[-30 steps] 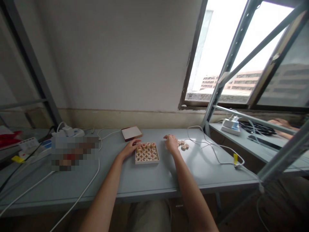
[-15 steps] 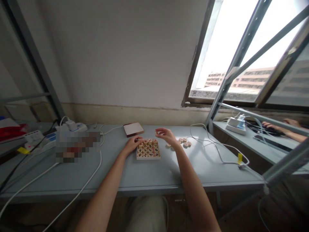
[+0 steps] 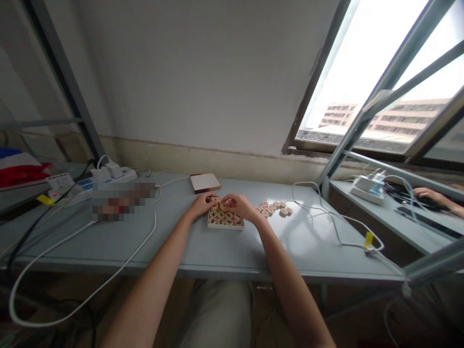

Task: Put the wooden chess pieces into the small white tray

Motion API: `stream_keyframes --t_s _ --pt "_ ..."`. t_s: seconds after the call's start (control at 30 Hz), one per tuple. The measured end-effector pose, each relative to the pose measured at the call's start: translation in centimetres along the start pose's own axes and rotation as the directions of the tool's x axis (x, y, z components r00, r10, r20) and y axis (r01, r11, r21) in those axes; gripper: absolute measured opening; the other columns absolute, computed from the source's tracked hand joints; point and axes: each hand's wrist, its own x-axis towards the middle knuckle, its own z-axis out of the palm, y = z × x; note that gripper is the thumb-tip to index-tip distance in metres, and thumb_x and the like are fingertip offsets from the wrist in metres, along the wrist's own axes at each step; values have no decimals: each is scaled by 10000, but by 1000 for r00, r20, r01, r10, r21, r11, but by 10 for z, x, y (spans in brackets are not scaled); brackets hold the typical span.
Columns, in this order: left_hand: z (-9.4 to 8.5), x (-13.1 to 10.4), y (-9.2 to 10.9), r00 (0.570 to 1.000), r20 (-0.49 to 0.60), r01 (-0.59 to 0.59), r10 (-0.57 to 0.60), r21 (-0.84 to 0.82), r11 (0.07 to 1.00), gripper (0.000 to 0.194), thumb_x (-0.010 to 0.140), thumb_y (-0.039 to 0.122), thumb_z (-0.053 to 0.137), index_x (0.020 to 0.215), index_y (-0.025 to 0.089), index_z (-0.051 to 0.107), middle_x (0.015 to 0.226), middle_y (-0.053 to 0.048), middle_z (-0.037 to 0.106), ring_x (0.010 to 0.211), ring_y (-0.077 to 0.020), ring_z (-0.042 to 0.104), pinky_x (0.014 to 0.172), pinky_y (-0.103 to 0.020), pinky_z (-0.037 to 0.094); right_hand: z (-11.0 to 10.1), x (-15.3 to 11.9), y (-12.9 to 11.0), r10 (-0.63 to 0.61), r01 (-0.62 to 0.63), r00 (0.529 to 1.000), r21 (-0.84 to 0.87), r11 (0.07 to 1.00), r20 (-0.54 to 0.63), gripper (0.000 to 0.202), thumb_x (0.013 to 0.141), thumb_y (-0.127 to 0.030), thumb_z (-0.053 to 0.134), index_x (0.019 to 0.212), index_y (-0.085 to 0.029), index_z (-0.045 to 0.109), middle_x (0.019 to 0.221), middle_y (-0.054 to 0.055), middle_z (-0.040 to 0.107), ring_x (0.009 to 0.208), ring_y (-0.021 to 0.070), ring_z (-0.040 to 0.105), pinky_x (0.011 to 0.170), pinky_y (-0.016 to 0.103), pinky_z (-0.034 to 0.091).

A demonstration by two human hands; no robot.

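Note:
A small white box [image 3: 225, 227] on the grey desk holds rows of round wooden pieces with dark and red characters. My left hand [image 3: 203, 205] curls round the box's far left corner. Over the box's upper part, my right hand [image 3: 235, 205] has thumb and fingers pinched on a round piece, mostly hidden by the fingers, and covers several pieces beneath. Loose round pieces [image 3: 277, 208] lie on the desk just right of my right wrist. Behind the box rests a flat lid [image 3: 205, 182], its pale inside up, with a dark red edge.
White cables [image 3: 145, 237] run over the desk's left side, by a power strip [image 3: 123, 178] and a pixelated patch. Another cable [image 3: 337, 232] loops at the right. Beyond the metal frame, a person's hand [image 3: 429, 194] rests near black cables on another desk.
My right hand has moved left and down, from above the box's far right corner onto the pieces in the box. My left hand stays at the box's corner. The view has shifted slightly.

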Motion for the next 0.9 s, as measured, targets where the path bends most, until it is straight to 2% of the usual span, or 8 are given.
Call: stream_keyframes --t_s 0.13,0.27,0.4,0.53,0.6,0.7,0.77,0.9 --pt "0 0 1 1000 -5 -7 7 14 1000 403 687 453 542 907 132 646 921 -90 655 843 -217 582 768 -312 441 1 0 3 -40 41 999 16 999 -32 281 650 -171 635 930 -196 638 840 16 625 689 99 566 632 193 434" --pt "-2 -1 6 1000 6 15 -15 8 1000 382 697 445 530 893 140 650 941 -82 655 896 -221 575 817 -308 422 4 1 6 -33 33 999 -16 999 -11 313 630 -143 643 938 -197 630 888 21 617 714 106 567 658 207 438" --pt "-2 -2 9 1000 5 -2 2 30 1000 403 691 473 530 892 145 651 941 -80 654 885 -225 579 800 -304 429 4 2 3 -24 24 1000 -49 999 -7 313 635 -129 639 940 -197 626 856 10 628 731 117 567 678 214 430" --pt "-2 -4 9 999 17 -37 36 85 996 435 680 501 531 917 154 645 932 -79 655 850 -224 587 754 -296 446 -7 -1 0 -24 15 998 -147 989 -59 257 690 -168 610 943 -212 618 868 7 621 711 111 556 668 213 413" --pt "-1 -5 9 998 16 -60 58 154 986 474 648 515 559 950 157 632 949 -79 650 847 -224 586 750 -296 447 -17 -12 2 17 -61 985 -255 965 -170 232 724 -197 585 953 -224 605 874 9 609 723 120 553 674 228 403" --pt "-1 -6 10 997 26 -81 77 263 961 533 612 539 581 985 159 614 989 -82 635 881 -229 575 778 -302 438 -29 -44 11 74 -232 927 -408 883 -368 201 759 -233 552 955 -238 595 866 19 589 810 159 547 691 259 388" --pt "-1 -6 10 997 32 -80 73 303 950 543 617 552 566 991 161 609 1004 -83 628 901 -232 568 790 -306 432 -33 -71 20 112 -319 904 -476 819 -413 195 767 -258 540 953 -247 597 876 30 582 835 180 540 693 278 388" --pt "0 -6 13 998 32 -63 55 346 936 547 629 570 539 991 166 607 1012 -82 623 921 -239 560 794 -311 426 -34 -107 34 115 -350 902 -549 759 -415 166 785 -260 509 906 -237 619 1001 59 568 966 216 499 795 315 382"
